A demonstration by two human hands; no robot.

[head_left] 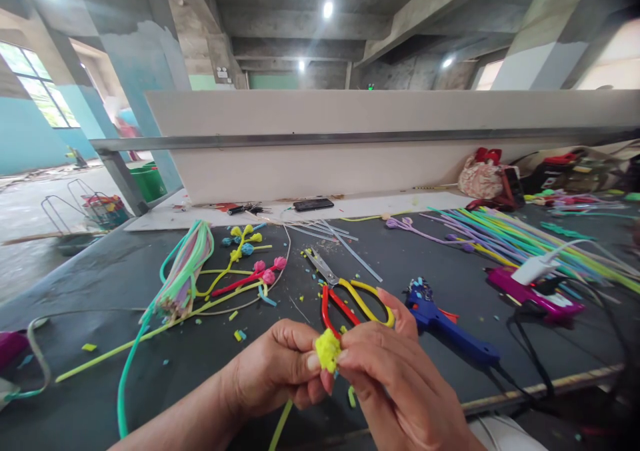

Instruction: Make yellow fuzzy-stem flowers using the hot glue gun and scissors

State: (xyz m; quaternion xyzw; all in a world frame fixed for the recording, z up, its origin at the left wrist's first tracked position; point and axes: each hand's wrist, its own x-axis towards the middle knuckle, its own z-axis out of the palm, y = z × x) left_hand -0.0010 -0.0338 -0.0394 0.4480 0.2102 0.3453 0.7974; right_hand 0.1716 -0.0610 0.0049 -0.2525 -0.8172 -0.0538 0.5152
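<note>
Both my hands meet low in the middle of the head view over a dark table [115, 271]. My left hand [275, 371] and my right hand [395, 378] pinch a small yellow crumpled bud [327, 350] between thumbs and fingers. A yellow-green stem [280, 424] hangs down from it below my left hand. Just behind my fingers lie scissors [345, 291] with one red and one yellow handle. A blue glue gun [445, 324] lies to the right of my right hand.
A bundle of coloured strips [183, 271] and finished bud stems in yellow, blue and pink [250, 258] lie at the left. Long coloured strips [525, 241] spread at the right beside a magenta device with cables [535, 294]. A phone [313, 204] lies by the white board.
</note>
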